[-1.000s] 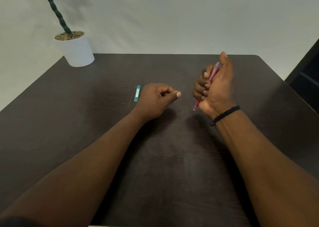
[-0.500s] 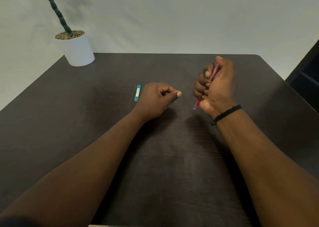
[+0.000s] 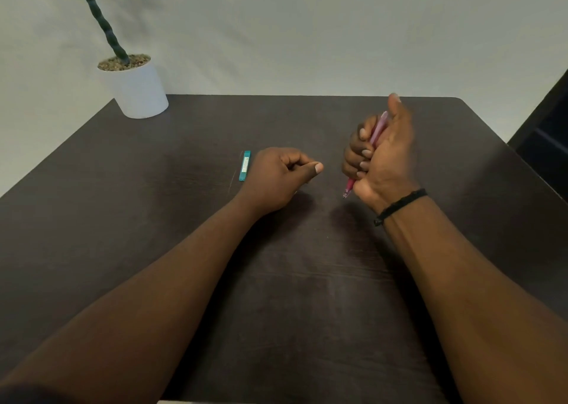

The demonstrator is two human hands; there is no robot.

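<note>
Head view shows us the right hand (image 3: pixel 384 163) raised over the middle of the table (image 3: pixel 123 219), a little toward its right edge, gripping a pink pencil (image 3: pixel 376 130). Four fingers wrap the barrel, and the point (image 3: pixel 346 193) pokes out below the heel of the palm, aimed down and toward us. The thumb (image 3: pixel 396 105) stands straight up beside the top end and is off the cap. We read that as a clicking grip, with the fist steadying the barrel so the thumb can drop on the push button. The hand is a little blurred, so we cannot tell whether the thumb is rising or falling.

Our left hand (image 3: pixel 276 177) rests on the table near its centre, well apart from the right. Its fingers are curled under and the thumb lies flat against the forefinger. We cannot tell whether anything thin is pinched there. It seems to be parked close by, ready to help. Just beside it, toward the left edge, lies a slim teal case (image 3: pixel 245 166), its long side pointing at the far edge. We take it for a lead case, kept within easy reach.

A black cord bracelet (image 3: pixel 399 205) circles the right wrist. The table is dark wood grain with rounded corners. A white pot (image 3: pixel 138 91) stands at the far left corner, filled with pebbles, and a twisted green stem (image 3: pixel 101 22) rises from it. Behind is a plain pale wall (image 3: pixel 307 34), and something dark (image 3: pixel 547 133) stands off the right edge.
</note>
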